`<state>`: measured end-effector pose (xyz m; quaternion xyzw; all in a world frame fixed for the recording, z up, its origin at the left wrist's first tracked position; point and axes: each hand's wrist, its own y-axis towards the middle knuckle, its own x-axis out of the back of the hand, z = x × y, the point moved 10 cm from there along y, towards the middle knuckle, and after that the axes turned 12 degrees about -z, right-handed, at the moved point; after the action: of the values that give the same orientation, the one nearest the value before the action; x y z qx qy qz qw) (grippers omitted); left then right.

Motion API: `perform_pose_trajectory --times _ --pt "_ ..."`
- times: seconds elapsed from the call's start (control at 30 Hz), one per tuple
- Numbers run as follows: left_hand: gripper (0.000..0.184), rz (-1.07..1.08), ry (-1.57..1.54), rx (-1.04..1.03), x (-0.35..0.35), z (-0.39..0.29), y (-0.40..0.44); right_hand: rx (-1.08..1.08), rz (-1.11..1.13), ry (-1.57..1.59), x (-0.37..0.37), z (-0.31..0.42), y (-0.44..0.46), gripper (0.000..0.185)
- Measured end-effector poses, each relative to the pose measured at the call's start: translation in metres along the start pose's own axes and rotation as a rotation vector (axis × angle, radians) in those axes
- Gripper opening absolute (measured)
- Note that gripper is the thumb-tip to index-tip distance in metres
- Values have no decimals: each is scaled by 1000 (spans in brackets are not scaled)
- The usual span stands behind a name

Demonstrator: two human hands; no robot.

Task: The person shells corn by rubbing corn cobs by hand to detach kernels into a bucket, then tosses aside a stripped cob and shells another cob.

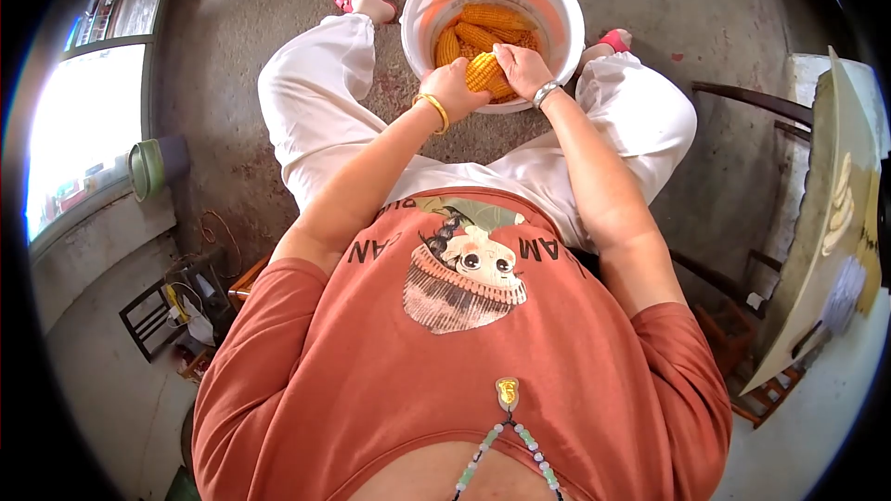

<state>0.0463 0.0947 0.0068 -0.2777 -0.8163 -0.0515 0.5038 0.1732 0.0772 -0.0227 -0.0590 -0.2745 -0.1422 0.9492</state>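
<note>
Both my hands are closed on one yellow corn cob point(483, 72) over the near side of a white bucket point(416, 28). My left hand point(452, 88) grips the cob's left end, with a gold-coloured bangle at the wrist. At its right end, my right hand point(522, 70) presses on the kernels, thumb and fingers together; a silver-coloured band circles that wrist. Inside the bucket lie several more corn cobs point(492, 17) and what look like loose kernels. My hands partly hide the bucket's near rim and its contents.
The bucket stands on a grey concrete floor point(251, 0) between my legs. At the right is a table point(807, 213) seen at a steep angle, with a dark wooden bar point(752, 102) beside it. A green bin point(146, 170) stands at the left below a bright window.
</note>
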Motion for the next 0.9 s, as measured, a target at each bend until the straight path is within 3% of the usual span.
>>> perform_pose_trajectory --times 0.2,0.5,0.6,0.7,0.8,0.9 --pt "52 20 -27 -12 -3 0 1 67 -19 -133 4 7 1 45" --pt "53 -55 -76 -2 1 0 -4 21 -136 39 9 2 1 42" --pt "53 -45 -144 4 -1 5 -2 -179 -66 345 6 -7 -4 48" --pt "54 -38 -204 2 0 7 -2 -283 135 415 -6 -8 -7 53" --pt "53 -43 -227 -15 -2 10 -1 -1 125 208 0 15 -6 54" --pt "51 -52 -251 1 -3 12 -2 -2 106 231 2 22 -9 52"
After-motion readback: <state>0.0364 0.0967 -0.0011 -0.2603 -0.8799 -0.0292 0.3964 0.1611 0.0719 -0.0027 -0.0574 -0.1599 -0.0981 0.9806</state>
